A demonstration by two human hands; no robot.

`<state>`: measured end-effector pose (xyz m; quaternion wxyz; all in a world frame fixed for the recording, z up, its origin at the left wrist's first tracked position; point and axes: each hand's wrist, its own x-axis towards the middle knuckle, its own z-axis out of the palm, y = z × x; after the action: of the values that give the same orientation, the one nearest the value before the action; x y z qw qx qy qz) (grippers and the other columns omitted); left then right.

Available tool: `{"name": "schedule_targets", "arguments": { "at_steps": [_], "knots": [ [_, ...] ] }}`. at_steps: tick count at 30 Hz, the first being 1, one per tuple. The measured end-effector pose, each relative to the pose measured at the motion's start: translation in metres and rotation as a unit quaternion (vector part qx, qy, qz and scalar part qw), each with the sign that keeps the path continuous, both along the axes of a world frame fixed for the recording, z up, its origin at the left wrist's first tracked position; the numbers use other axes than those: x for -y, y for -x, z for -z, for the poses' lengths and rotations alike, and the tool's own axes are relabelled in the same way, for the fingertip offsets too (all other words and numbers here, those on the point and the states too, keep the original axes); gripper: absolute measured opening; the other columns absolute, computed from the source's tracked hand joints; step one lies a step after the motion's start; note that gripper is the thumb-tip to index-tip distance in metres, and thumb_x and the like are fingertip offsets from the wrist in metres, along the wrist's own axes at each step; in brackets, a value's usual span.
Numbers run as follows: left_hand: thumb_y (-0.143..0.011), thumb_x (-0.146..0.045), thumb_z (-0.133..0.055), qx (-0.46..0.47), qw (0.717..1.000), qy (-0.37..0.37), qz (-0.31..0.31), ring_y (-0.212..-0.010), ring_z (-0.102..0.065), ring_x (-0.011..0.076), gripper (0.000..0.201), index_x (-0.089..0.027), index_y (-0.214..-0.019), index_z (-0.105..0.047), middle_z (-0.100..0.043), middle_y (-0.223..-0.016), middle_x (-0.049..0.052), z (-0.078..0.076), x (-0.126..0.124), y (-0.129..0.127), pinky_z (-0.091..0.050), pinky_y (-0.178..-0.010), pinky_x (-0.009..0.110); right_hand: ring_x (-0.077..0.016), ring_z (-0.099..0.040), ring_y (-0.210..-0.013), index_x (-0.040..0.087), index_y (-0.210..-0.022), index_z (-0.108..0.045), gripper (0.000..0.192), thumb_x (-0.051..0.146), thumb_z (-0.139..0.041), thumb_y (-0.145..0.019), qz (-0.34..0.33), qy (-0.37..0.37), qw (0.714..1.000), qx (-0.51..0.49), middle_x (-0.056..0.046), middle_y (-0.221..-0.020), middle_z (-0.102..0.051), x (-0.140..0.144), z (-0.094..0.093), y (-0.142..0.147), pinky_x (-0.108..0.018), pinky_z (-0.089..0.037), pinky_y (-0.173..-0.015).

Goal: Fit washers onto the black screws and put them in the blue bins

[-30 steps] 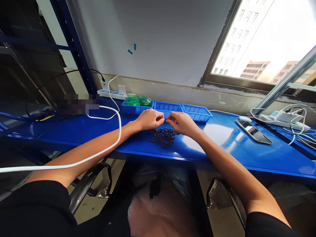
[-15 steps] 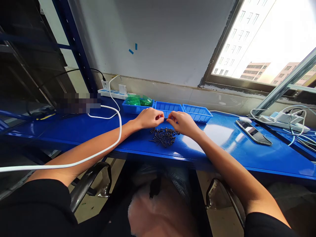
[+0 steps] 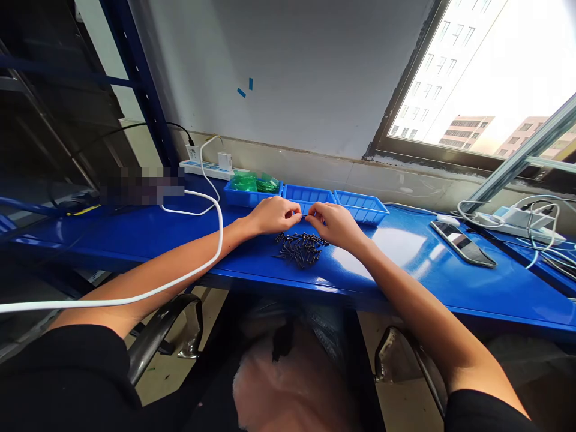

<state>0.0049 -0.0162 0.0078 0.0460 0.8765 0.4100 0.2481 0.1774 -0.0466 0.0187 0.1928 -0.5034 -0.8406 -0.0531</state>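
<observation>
Pinching with both hands, you are holding one small dark screw (image 3: pixel 303 215) between them, just above the blue table (image 3: pixel 405 258). Your left hand (image 3: pixel 272 215) is closing its thumb and forefinger narrowly on the screw's left end, and your right hand (image 3: pixel 335 223) is doing the same on its right end. The screw is too small to show its head or tip, so which end is which cannot be told.

The screw's long axis is running left to right, level with the table, spanning the small gap between your fingertips. Both hands are equally near it, each touching one end, with knuckles turned up and wrists resting low.

Just near of your fingertips, the pile of screws (image 3: pixel 300 249) is lying loose on the table, its pieces pointing every way. It is sitting slightly toward your right hand, almost under that palm's near edge, and a little apart from your left.

Just far of your hands, three blue bins are standing in a row: the left bin (image 3: pixel 231 195) is holding green bags (image 3: pixel 254 183), while the middle bin (image 3: pixel 310 194) and the right bin (image 3: pixel 362 207) are looking bare inside. A white cable (image 3: pixel 180 282) is crossing your left forearm, and a phone (image 3: pixel 463 243) is lying well off to the right.
</observation>
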Motion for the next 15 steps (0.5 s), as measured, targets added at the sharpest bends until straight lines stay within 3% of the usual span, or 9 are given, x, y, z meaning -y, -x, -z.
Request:
{"name": "schedule_targets", "arguments": {
  "at_steps": [10,15],
  "knots": [
    [-0.076,-0.022,-0.046,-0.003,0.999,-0.027,0.038,-0.049,-0.041,0.0093,0.024,-0.016,-0.056,-0.058,-0.052,-0.050,-0.002,0.0041,-0.0012,0.0016,-0.025,-0.050,0.023,-0.0138,-0.053,-0.071,0.017,-0.084,-0.059,0.009,0.020,-0.050,-0.084,-0.009,0.006,1.000,0.004,-0.003,-0.075,-0.061,-0.0017,0.0026,-0.0002,-0.024,-0.032,-0.062],
    [-0.079,-0.023,-0.046,-0.005,0.997,-0.029,0.073,-0.050,-0.043,0.0088,0.023,-0.015,-0.070,-0.065,-0.058,-0.056,-0.001,0.0061,-0.0039,0.0022,-0.027,-0.051,0.022,-0.0133,-0.054,-0.068,0.017,-0.079,-0.058,0.008,0.020,-0.051,-0.081,-0.006,0.002,1.000,-0.001,-0.002,-0.072,-0.061,0.0021,0.0011,0.0020,-0.023,-0.032,-0.059]
  ]
}}
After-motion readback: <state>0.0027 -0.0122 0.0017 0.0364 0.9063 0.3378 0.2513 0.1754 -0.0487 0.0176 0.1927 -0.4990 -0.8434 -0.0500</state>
